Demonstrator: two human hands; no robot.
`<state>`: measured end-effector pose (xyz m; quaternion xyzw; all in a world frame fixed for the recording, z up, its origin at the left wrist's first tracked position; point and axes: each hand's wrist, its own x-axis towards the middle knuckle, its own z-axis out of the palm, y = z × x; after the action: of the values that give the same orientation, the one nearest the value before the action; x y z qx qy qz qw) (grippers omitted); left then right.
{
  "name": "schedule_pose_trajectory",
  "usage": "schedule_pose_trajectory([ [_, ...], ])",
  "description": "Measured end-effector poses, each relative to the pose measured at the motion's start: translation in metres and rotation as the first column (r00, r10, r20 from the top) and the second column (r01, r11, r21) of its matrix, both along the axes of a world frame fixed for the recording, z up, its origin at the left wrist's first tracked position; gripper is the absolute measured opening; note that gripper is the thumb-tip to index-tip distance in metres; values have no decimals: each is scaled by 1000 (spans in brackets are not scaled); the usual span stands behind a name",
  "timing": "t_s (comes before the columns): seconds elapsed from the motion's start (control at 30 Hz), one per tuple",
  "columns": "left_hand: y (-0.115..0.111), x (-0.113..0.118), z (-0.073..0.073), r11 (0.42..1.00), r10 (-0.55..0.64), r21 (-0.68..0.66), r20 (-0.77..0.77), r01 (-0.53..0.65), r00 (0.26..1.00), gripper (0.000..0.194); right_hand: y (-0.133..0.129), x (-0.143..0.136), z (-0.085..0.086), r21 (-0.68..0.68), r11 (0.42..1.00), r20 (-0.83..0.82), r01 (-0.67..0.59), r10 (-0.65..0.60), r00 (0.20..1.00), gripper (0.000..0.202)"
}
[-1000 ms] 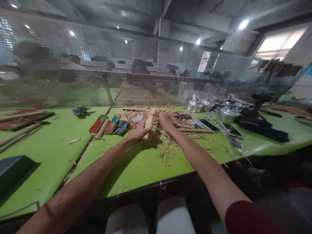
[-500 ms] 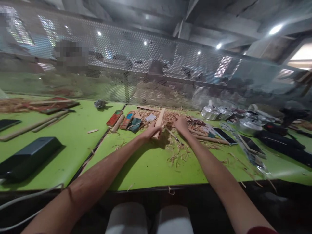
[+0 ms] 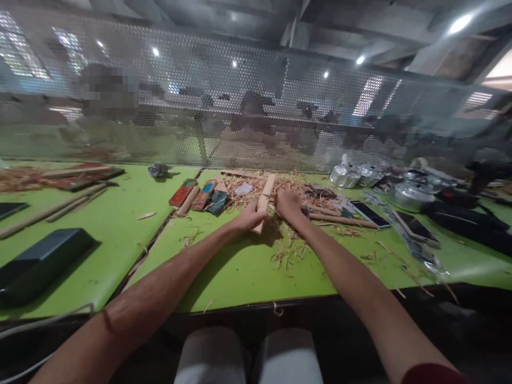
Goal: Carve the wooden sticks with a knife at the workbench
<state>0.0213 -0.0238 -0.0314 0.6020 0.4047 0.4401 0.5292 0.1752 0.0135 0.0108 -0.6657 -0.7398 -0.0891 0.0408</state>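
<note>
1 wood strip (image 3: 269, 186) pinched in left hand (image 3: 252, 216); right hand (image 3: 288, 202) curled just beside strip, can't tell what it grips; shavings (image 3: 295, 182) beyond right hand suggest cutting part-done; remainder unclear

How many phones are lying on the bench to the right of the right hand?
2 in view: one phone beside the end of a wooden stick, the other phone farther right, on the near side of a shiny metal pot. Any under the wood shavings would be hidden.
</note>
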Motion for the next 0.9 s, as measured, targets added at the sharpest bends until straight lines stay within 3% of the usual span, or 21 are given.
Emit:
schedule_pose_trajectory([
  [0.37, -20, 5, 18, 990, -119, -82, -36, 116, 992, 29, 8, 20, 6, 50, 996, -101, 74, -68, 993, 37],
  [0.73, -10, -2, 14, 990, -141, -14, -134, 140, 981, 28, 14, 29, 8, 98, 991, -110, 90, -79, 991, 38],
  [0.9, -14, -1, 18, 988, -135, 33, -252, 148, 958, 28, 19, 40, 15, 15, 975, -136, 220, -216, 967, 41],
])
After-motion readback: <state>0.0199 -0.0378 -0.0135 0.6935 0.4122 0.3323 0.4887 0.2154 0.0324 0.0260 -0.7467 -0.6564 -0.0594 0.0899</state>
